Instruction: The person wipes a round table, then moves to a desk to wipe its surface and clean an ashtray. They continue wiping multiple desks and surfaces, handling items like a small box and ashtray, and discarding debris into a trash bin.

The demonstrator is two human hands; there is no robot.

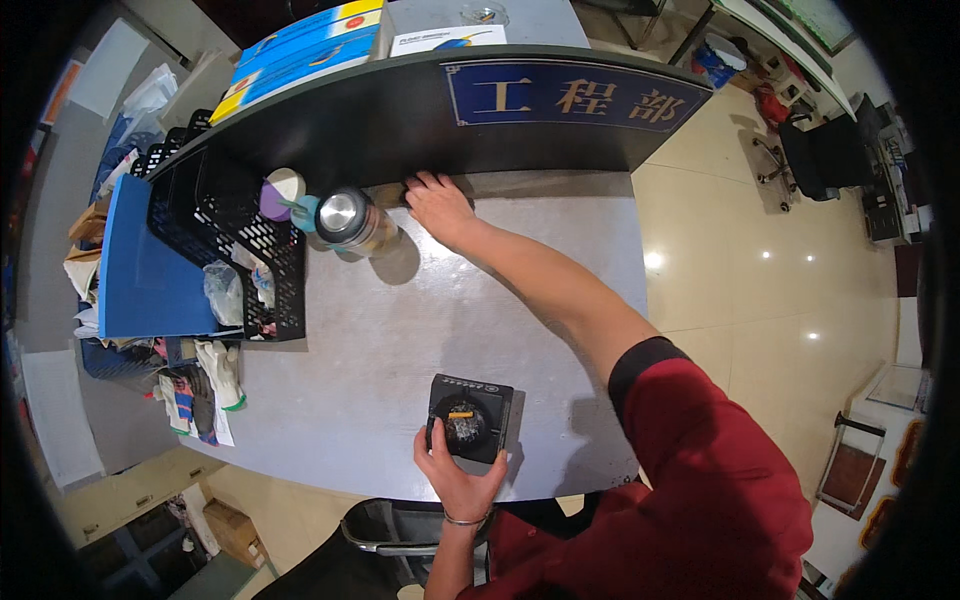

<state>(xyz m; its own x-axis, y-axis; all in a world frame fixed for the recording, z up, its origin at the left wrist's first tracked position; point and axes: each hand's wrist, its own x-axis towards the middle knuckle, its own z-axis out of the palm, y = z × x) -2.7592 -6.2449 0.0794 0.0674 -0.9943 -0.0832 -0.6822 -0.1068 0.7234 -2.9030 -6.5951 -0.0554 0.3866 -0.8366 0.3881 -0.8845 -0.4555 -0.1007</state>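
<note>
A square black ashtray (490,405) rests at the near part of the grey desk (360,405), with ash and an orange cigarette butt (460,415) in its round bowl. My left hand (461,476), with a bracelet at the wrist, grips its near end, fingers along the left side and thumb on the right. Across the desk stretches my right arm. My right hand (439,208) lies against the desk's far strip at the foot of the dark partition (360,135); what its fingers touch is hidden. To its left stands a clear bottle (360,225) with a steel-topped lid.
Left of the bottle are a purple-and-white container (279,196) and a black plastic basket (289,292) holding plastic bags. Work gloves (217,375) hang at the left edge. Blue-yellow boxes (307,49) stand behind the partition, which carries a lettered sign (570,97). A chair (390,525) is below.
</note>
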